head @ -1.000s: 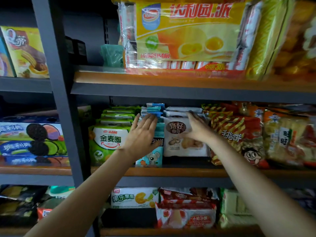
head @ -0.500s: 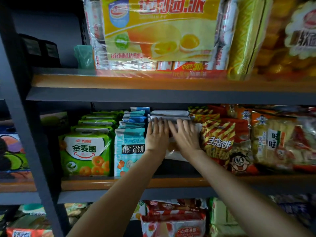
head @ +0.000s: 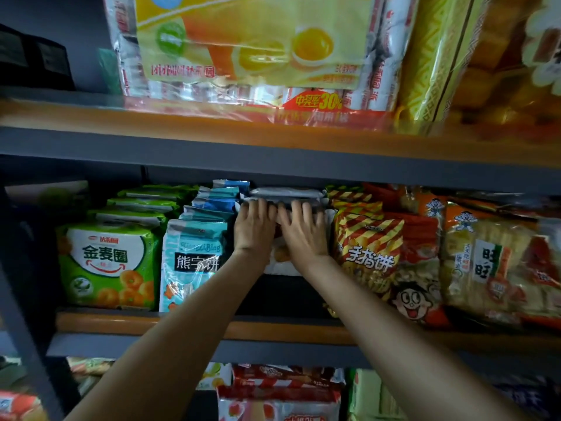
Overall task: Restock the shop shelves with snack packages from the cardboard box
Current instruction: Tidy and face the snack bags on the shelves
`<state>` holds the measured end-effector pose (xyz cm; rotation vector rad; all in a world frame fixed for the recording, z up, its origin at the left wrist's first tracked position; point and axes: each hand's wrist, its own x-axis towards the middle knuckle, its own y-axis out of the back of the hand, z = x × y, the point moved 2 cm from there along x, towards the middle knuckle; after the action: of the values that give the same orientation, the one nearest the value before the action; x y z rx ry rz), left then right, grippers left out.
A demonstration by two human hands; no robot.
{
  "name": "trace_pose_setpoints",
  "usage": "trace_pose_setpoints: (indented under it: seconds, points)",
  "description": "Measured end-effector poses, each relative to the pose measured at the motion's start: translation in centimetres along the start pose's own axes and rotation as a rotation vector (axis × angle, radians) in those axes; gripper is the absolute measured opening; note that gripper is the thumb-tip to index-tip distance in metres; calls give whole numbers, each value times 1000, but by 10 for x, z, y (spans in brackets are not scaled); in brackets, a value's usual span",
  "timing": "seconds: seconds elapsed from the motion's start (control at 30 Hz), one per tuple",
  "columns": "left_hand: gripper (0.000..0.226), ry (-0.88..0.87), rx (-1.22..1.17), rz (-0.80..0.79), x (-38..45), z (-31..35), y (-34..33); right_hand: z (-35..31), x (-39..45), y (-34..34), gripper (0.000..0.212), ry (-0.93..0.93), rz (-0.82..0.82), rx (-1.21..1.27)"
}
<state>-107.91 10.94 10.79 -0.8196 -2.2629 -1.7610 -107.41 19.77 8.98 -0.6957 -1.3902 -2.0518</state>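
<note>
Both my hands lie flat, side by side, against the front of a white biscuit package [head: 280,265] standing deep on the middle shelf [head: 188,325]. My left hand [head: 254,227] covers its left half and my right hand [head: 302,230] its right half, fingers stretched upward and touching the top seam. More white packages [head: 285,192] stand in a row behind it. The package sits between the blue bear-biscuit packs [head: 194,262] on the left and the red-and-yellow striped finger-biscuit bags [head: 368,253] on the right. No cardboard box is in view.
Green ring-snack bags [head: 106,262] fill the shelf's left end, orange rice-cracker bags [head: 498,262] the right. A big yellow egg-pie pack [head: 258,47] stands on the shelf above. Red packs [head: 279,396] lie on the shelf below. A grey upright [head: 18,314] borders the left.
The white package has slid further back into its slot under both palms. My left hand came off the blue pack onto the white one. The view has closed in on the shelf.
</note>
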Motion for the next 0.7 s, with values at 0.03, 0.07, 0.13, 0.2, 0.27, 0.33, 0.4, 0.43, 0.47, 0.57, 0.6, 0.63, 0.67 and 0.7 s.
trace_pose_setpoints:
  seconds: [0.03, 0.07, 0.13, 0.2, 0.27, 0.33, 0.4, 0.43, 0.47, 0.57, 0.6, 0.63, 0.67, 0.7]
  points:
    - [59, 11, 4, -10, -1, 0, -1, 0, -1, 0, 30, -3, -38, 24]
    - [64, 27, 17, -19, -3, 0, -1, 0, -3, 0, 33, -17, -52, 53]
    - [71, 54, 46, -27, -8, -1, 0, -1, -5, 14, 37, -25, -62, 108]
    - [66, 52, 5, 5, -18, 1, 4, 4, -11, 33, 41, -35, -22, 111]
    - [61, 23, -131, 64, -31, 6, 10, 19, -22, 48, 54, 20, -38, 131]
    - [69, -43, -352, 121, -44, 15, 13, 47, -35, 71, 54, -22, 3, 184]
    - [77, -115, -679, 79, -54, 27, 13, 78, -44, 87, 56, -103, -21, 263]
    - [79, -128, -847, 17, -60, 34, 13, 93, -49, 91, 61, -166, -75, 326]
    - [80, -136, -973, -45, -65, 41, 13, 105, -55, 92, 68, -237, -136, 407]
    - [97, -157, -1090, -210, -76, 59, 12, 127, -81, 84, 97, -447, -289, 726]
    - [103, -166, -1105, -245, -79, 63, 12, 129, -92, 78, 104, -464, -336, 800]
    - [106, -184, -1118, -261, -81, 68, 11, 129, -102, 73, 109, -449, -386, 837]
    - [110, -206, -1127, -264, -83, 71, 12, 127, -110, 69, 112, -412, -434, 841]
    - [114, -220, -1139, -272, -83, 75, 11, 125, -116, 67, 113, -365, -469, 821]
